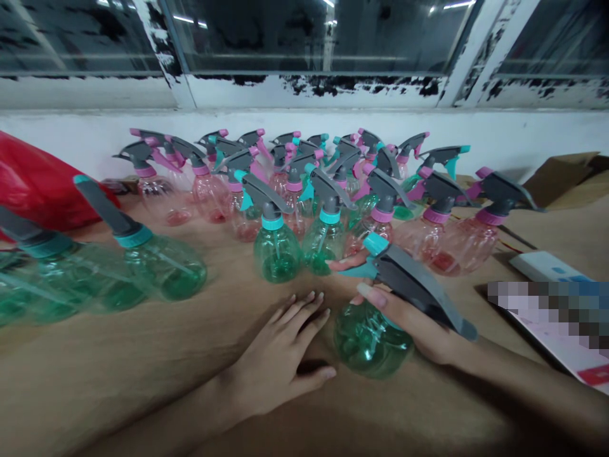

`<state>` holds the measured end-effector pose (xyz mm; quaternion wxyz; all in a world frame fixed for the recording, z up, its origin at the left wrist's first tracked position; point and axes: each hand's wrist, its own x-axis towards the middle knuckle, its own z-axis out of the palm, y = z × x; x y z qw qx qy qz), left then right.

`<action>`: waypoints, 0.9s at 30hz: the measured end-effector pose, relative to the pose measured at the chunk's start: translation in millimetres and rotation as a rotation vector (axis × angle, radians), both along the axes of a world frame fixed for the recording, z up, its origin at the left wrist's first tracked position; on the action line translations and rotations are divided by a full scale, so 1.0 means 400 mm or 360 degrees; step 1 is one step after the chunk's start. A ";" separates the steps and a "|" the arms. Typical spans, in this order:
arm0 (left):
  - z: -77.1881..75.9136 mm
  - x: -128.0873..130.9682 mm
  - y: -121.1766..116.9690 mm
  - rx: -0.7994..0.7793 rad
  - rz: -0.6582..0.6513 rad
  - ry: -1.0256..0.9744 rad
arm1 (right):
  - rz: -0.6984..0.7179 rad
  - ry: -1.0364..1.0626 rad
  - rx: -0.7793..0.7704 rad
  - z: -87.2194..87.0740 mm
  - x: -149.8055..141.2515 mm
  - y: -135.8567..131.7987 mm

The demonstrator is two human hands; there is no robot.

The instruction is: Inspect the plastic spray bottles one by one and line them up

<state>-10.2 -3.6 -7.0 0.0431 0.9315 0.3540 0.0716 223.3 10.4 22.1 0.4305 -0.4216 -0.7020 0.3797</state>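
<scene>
My right hand [404, 317] is wrapped round the neck of a green spray bottle [368, 346] with a grey head, teal nozzle and teal trigger. A finger of that hand reaches forward by the trigger. To its left, my left hand [285, 355] lies flat on the wooden table [190, 362], fingers stretched out and holding nothing. Just beyond my fingertips stand two green spray bottles, one on the left [277, 251] and one on the right [324, 244]. Pink spray bottles [464, 244] stand behind and to the right of them.
Several pink and green spray bottles crowd the back along the white wall [523, 136]. More green bottles [164, 266] stand at left, near a red bag [42, 184]. At right are a brown cardboard piece [566, 178], a white device [547, 266] and a phone-like screen [552, 336].
</scene>
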 end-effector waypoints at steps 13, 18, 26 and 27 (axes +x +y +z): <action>-0.005 -0.001 -0.001 0.0006 -0.0009 -0.0023 | 0.0028 0.0045 -0.0011 0.020 -0.010 0.000; -0.006 -0.001 0.001 0.0028 -0.0014 -0.0041 | 0.0044 0.0047 -0.0032 0.027 -0.011 0.001; -0.006 -0.003 -0.001 0.0060 -0.0011 -0.0016 | 0.0050 0.0049 -0.0052 0.008 -0.007 0.003; -0.007 -0.003 -0.001 0.0065 -0.0014 -0.0026 | 0.0060 0.0060 -0.0044 0.008 -0.008 0.004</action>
